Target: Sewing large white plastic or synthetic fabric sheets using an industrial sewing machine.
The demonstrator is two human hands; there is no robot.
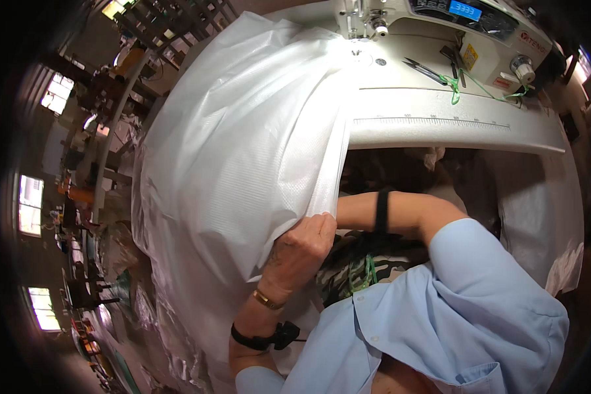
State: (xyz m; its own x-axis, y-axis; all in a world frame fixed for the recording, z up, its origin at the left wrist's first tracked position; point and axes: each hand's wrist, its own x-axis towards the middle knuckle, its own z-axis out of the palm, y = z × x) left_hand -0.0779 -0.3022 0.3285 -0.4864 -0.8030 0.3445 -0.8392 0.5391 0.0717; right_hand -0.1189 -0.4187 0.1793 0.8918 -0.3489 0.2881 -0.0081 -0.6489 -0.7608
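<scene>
A large sheet of white woven plastic fabric (pixel 236 138) spreads over the left side of the table and gathers up to the needle area of the sewing machine (pixel 466 29). My left hand (pixel 302 248) is closed on the fabric's folded edge, at the near end of a long straight fold. My right forearm (pixel 400 210) reaches leftward across my body and passes behind that edge. The fabric hides my right hand, so its fingers do not show. The needle (pixel 353 36) and presser foot stand at the far end of the fold, under a bright light.
Black scissors (pixel 427 71) with green thread tied on them lie on the machine bed, right of the needle. A printed ruler (pixel 433 121) runs along the table's front edge. More white fabric (pixel 538 210) hangs at the right. Cluttered racks and benches stand at the left.
</scene>
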